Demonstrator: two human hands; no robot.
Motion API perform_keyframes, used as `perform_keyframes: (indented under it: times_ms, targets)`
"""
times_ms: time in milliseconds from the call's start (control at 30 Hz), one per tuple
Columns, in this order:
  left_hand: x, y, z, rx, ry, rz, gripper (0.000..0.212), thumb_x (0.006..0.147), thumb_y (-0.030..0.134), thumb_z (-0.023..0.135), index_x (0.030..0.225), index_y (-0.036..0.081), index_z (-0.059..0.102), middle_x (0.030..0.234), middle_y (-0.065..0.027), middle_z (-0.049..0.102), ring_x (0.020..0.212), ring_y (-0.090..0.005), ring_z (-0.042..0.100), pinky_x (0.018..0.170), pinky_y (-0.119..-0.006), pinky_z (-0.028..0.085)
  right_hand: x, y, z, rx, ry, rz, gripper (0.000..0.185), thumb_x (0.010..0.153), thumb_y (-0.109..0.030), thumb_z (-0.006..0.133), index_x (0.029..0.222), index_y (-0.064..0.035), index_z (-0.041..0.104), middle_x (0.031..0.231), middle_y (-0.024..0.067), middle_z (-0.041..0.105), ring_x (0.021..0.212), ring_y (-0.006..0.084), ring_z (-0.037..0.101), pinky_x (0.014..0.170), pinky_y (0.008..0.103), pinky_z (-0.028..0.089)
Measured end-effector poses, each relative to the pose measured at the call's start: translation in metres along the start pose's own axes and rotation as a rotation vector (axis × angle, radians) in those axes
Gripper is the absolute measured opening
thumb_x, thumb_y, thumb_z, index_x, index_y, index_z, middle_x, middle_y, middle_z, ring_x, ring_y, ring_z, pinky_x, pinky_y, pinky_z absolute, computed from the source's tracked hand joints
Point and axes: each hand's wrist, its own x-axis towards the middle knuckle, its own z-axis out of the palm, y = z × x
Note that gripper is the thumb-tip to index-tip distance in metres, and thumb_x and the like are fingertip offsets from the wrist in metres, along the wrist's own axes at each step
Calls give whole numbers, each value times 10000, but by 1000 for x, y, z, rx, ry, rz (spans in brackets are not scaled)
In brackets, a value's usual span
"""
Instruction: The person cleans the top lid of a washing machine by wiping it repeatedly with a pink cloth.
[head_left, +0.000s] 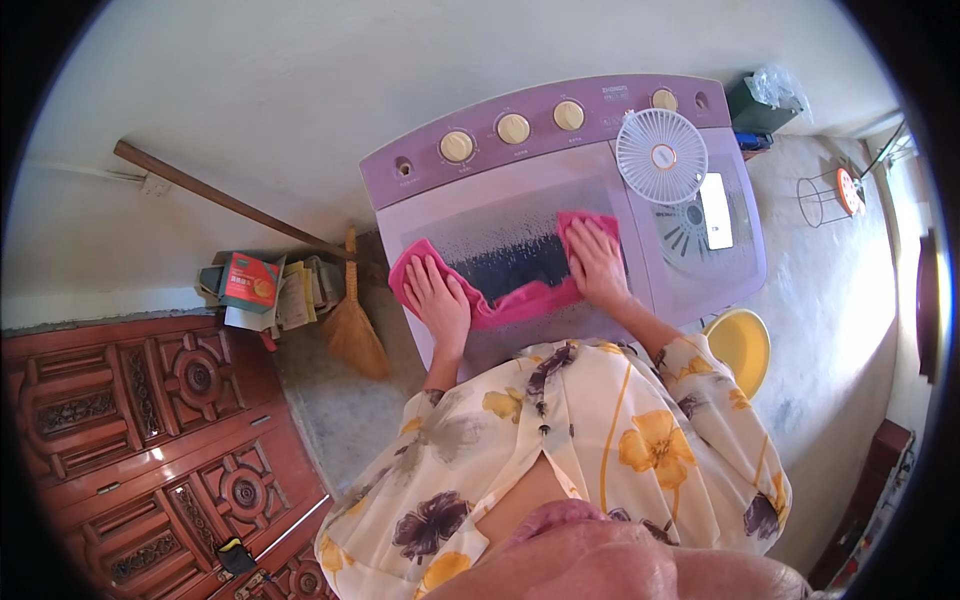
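Observation:
A pink cloth is spread across the left lid of a purple twin-tub washing machine. My left hand presses flat on the cloth's left end, near the lid's left edge. On its right end lies my right hand, fingers stretched forward over the fabric. Between the hands the cloth sags towards my body in a wrinkled band. Water droplets cover the dark see-through window of the lid, with a smoother dark patch in the middle.
A small white fan stands on the machine's right side, beside a lit phone-like screen. Cream knobs line the back panel. At left are a straw broom, a wooden pole and carved red doors. A yellow basin sits at right.

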Motion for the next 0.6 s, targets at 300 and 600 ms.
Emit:
perform_keyframes:
  times_ms: [300, 600]
  targets:
    - [54, 92, 21, -79, -259, 544, 661, 1011, 251, 620, 1622, 43, 475, 1711, -193, 423, 1627, -365, 338, 1321, -586, 252, 86, -10, 37, -35, 127, 3, 513, 1014, -220, 616, 1507, -82, 622, 1619, 100, 564, 1532, 308, 471, 1257, 522, 364]
    - [-30, 34, -8, -103, -195, 289, 599, 1068, 267, 565, 1617, 40, 489, 1726, -200, 412, 1611, -379, 367, 1313, -600, 240, 19, 0, 0, -34, 36, 17, 527, 1000, -192, 620, 1512, -67, 614, 1628, 116, 552, 1529, 317, 478, 1263, 527, 358]
